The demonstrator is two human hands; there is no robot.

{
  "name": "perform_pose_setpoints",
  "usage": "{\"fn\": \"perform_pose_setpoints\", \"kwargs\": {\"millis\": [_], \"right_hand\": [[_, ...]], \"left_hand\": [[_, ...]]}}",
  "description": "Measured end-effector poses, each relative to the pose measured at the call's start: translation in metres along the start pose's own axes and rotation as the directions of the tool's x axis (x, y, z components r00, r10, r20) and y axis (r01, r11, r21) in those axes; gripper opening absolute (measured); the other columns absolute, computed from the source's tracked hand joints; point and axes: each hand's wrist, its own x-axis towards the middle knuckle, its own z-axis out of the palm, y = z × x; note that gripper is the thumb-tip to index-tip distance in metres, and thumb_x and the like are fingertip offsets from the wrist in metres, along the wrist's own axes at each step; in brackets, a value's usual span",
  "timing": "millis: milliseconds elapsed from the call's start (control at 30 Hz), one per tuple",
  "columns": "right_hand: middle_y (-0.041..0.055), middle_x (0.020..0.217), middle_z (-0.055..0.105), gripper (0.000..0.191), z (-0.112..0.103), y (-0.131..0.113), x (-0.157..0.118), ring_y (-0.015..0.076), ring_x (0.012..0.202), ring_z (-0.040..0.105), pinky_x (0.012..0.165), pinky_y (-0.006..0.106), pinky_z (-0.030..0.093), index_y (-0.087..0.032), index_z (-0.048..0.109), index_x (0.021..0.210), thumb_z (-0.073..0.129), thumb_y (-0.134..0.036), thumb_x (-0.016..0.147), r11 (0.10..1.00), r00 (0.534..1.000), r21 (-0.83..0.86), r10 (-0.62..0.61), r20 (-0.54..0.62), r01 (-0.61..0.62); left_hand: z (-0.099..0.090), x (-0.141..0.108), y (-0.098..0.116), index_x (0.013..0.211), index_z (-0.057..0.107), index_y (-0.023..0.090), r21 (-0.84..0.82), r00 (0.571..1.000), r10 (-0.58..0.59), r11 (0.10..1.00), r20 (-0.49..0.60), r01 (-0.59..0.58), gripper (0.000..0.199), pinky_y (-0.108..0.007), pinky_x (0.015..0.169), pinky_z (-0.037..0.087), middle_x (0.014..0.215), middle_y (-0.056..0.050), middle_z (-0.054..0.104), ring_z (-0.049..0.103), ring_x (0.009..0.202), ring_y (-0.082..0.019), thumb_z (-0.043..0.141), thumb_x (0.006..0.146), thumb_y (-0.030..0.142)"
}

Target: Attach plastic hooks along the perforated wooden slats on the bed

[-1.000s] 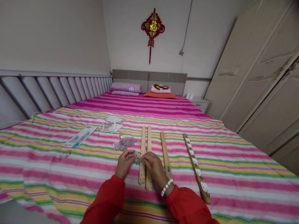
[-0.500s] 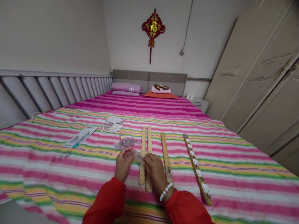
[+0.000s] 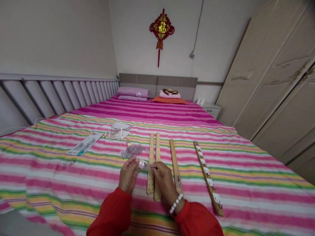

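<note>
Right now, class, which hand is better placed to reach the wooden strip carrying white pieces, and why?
Probably the right hand: it is nearer that wooden strip; the left hand is farther off, left of the two paler strips. Both hold the clear packet.

Four wooden strips [image 3: 174, 160], six white patches [image 3: 216, 197], two hands [image 3: 127, 176], one clear packet [image 3: 143, 164]

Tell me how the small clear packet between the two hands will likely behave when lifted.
The clear packet is probably floppy, as it looks thin and creased. It is likely light, being small beside the left hand. Its glossy highlights suggest it may be slippery.
</note>
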Motion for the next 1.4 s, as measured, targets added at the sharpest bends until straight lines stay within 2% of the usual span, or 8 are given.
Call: {"fn": "perform_pose_setpoints", "kwargs": {"millis": [167, 333, 400, 633, 833, 1100, 1300, 1400], "right_hand": [[0.003, 0.077, 0.068, 0.016, 0.003, 0.005, 0.001, 0.0184, 0.077, 0.062, 0.07, 0.028, 0.048, -0.02, 0.066, 0.075, 0.052, -0.015, 0.078, 0.971, 0.991, 0.206, 0.132, -0.034, -0.122], [0.003, 0.071, 0.068, 0.011, 0.002, 0.007, 0.005, 0.0193, 0.072, 0.063, 0.064, 0.028, 0.049, -0.018, 0.067, 0.074, 0.056, -0.021, 0.074, 0.917, 0.961, 0.311, 0.273, -0.036, -0.249], [0.003, 0.072, 0.068, 0.011, 0.0, 0.007, 0.007, 0.019, 0.071, 0.063, 0.064, 0.028, 0.049, -0.017, 0.067, 0.074, 0.056, -0.021, 0.074, 0.925, 0.964, 0.298, 0.261, -0.045, -0.236], [0.004, 0.078, 0.067, 0.016, -0.004, 0.001, 0.004, 0.0194, 0.078, 0.063, 0.072, 0.029, 0.049, -0.019, 0.067, 0.078, 0.052, -0.015, 0.077, 0.975, 0.989, 0.176, 0.146, -0.032, -0.138], [0.0039, 0.083, 0.067, 0.025, 0.004, -0.001, -0.002, 0.0169, 0.081, 0.063, 0.075, 0.028, 0.05, -0.021, 0.067, 0.08, 0.046, -0.008, 0.081, 0.989, 1.0, 0.151, -0.013, 0.006, 0.012], [0.0066, 0.088, 0.068, 0.023, 0.01, -0.004, -0.006, 0.0184, 0.084, 0.063, 0.076, 0.03, 0.051, -0.021, 0.07, 0.09, 0.051, -0.011, 0.083, 0.992, 0.998, 0.122, -0.036, -0.057, 0.042], [0.0019, 0.068, 0.061, 0.014, 0.018, 0.0, -0.005, 0.0168, 0.067, 0.058, 0.06, 0.026, 0.046, -0.02, 0.063, 0.066, 0.056, -0.014, 0.078, 0.993, 0.98, 0.07, 0.108, -0.166, -0.097], [-0.001, 0.062, 0.056, 0.013, 0.017, 0.0, -0.004, 0.0152, 0.06, 0.054, 0.055, 0.025, 0.041, -0.02, 0.057, 0.064, 0.057, -0.013, 0.076, 0.987, 0.966, 0.0, 0.156, -0.207, -0.159]], "left_hand": [[-0.001, 0.0, -0.002, 0.087, 0.062, 0.018, 0.008, 0.997, -0.08, 0.997, 0.008, 0.079, 0.035, -0.024, 0.067, 0.049, 0.076, 0.0, 0.067, 0.063, 0.072, -0.012, 0.076, 0.056, 0.024], [0.002, -0.007, 0.006, 0.086, 0.072, 0.019, 0.361, 0.943, 0.189, 0.888, 0.274, -0.283, 0.027, -0.029, 0.078, 0.05, 0.102, -0.007, 0.065, 0.06, 0.099, -0.021, 0.072, 0.061, 0.03], [0.002, -0.008, 0.007, 0.081, 0.074, 0.02, 0.445, 0.9, 0.26, 0.799, 0.35, -0.404, 0.022, -0.028, 0.078, 0.05, 0.108, -0.008, 0.063, 0.058, 0.105, -0.023, 0.071, 0.061, 0.03], [0.0, -0.001, 0.006, 0.075, 0.073, 0.02, 0.535, 0.852, 0.246, 0.69, 0.462, -0.488, 0.015, -0.031, 0.072, 0.05, 0.078, -0.005, 0.069, 0.063, 0.077, -0.021, 0.066, 0.063, 0.021], [-0.004, -0.002, 0.006, 0.074, 0.071, 0.021, 0.585, 0.705, 0.439, 0.396, 0.557, -0.708, 0.014, -0.031, 0.069, 0.048, 0.077, -0.005, 0.065, 0.061, 0.075, -0.02, 0.06, 0.069, 0.014], [-0.003, -0.007, 0.001, 0.085, 0.068, 0.022, 0.694, 0.62, 0.572, 0.12, 0.536, -0.71, 0.018, -0.037, 0.078, 0.043, 0.082, -0.003, 0.065, 0.062, 0.077, -0.019, 0.054, 0.077, 0.015], [0.002, -0.019, -0.001, 0.08, 0.068, 0.023, 0.704, 0.576, 0.635, 0.07, 0.515, -0.706, 0.013, -0.04, 0.09, 0.037, 0.081, -0.001, 0.069, 0.064, 0.081, -0.019, 0.056, 0.078, 0.017], [0.001, -0.024, -0.007, 0.082, 0.069, 0.024, 0.706, 0.601, 0.622, 0.107, 0.503, -0.701, 0.013, -0.043, 0.095, 0.034, 0.083, -0.001, 0.071, 0.065, 0.085, -0.02, 0.058, 0.078, 0.02]]}}
